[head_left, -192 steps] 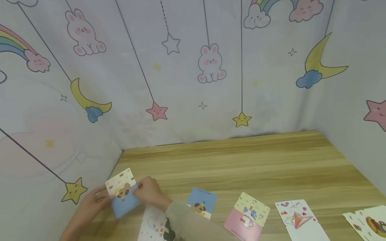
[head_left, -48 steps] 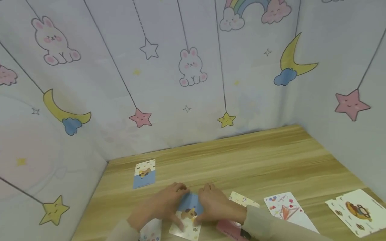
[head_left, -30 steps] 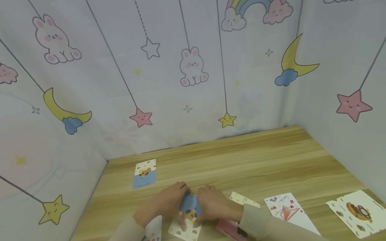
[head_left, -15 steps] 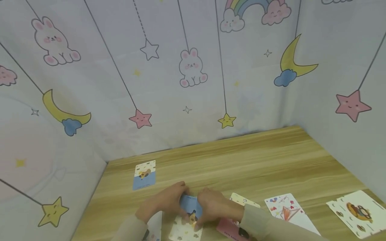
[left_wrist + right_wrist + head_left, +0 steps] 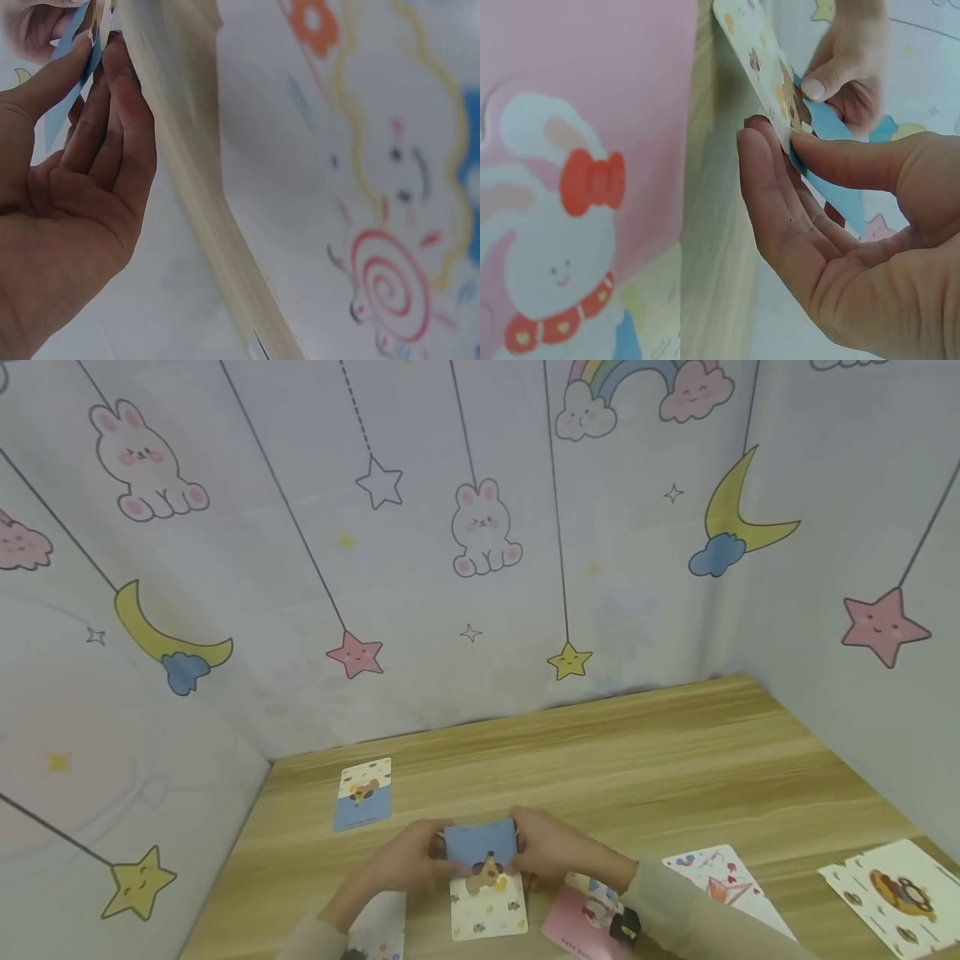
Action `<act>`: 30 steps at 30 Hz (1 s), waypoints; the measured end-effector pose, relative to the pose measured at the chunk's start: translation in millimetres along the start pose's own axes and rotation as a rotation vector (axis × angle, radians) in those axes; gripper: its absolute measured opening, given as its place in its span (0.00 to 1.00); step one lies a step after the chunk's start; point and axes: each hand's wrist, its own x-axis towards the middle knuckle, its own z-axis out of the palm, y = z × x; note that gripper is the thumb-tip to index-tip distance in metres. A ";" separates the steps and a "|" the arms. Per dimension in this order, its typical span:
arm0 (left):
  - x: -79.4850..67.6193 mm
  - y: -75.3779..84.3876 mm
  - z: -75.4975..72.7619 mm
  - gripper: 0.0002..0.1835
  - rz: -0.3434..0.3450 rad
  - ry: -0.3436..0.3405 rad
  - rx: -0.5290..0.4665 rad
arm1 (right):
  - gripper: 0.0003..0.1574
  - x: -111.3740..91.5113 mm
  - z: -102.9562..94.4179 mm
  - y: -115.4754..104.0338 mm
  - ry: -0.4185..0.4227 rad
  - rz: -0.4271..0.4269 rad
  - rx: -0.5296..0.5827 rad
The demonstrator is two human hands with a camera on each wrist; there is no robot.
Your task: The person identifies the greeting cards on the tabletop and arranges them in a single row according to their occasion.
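Between both hands is a card (image 5: 489,914), blue at the far end and cream nearer me, with a brown puppy print in the middle. My left hand (image 5: 412,857) pinches its left edge, and my right hand (image 5: 561,850) pinches the right edge. Both wrist views show the card raised off the tabletop, thumbs on its printed face and fingers behind. In the right wrist view it seems to bend around the join of cream and blue. A similar blue-and-cream card (image 5: 363,795) lies at the back left.
A white printed card (image 5: 384,920) lies below my left forearm. By my right wrist are a pink-and-yellow card (image 5: 577,920), a white card with a red drawing (image 5: 712,864) and a cream card (image 5: 896,893). Cartoon-printed curtains surround the wooden table (image 5: 600,760).
Earlier, I held one blue-and-cream card at the left; it now lies at the back left. The second such card has left the tabletop, and my hands have moved to its edges.
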 end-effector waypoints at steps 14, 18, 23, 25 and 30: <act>-11.3 0.7 -12.1 0.30 -0.124 0.261 -0.204 | 0.16 10.9 -24.2 3.0 0.072 0.025 0.367; -8.8 0.3 -20.2 0.29 -0.148 0.314 -0.349 | 0.16 20.4 -25.7 1.5 0.113 0.033 0.411; -8.3 2.6 -29.1 0.27 -0.187 0.367 -0.446 | 0.15 34.3 -26.6 -4.2 0.164 0.068 0.465; -9.4 1.9 -31.0 0.26 -0.204 0.383 -0.470 | 0.15 39.7 -26.2 -6.8 0.182 0.088 0.490; -11.2 -1.3 -34.3 0.32 -0.198 0.420 -0.550 | 0.15 52.2 -25.2 -13.0 0.238 0.124 0.527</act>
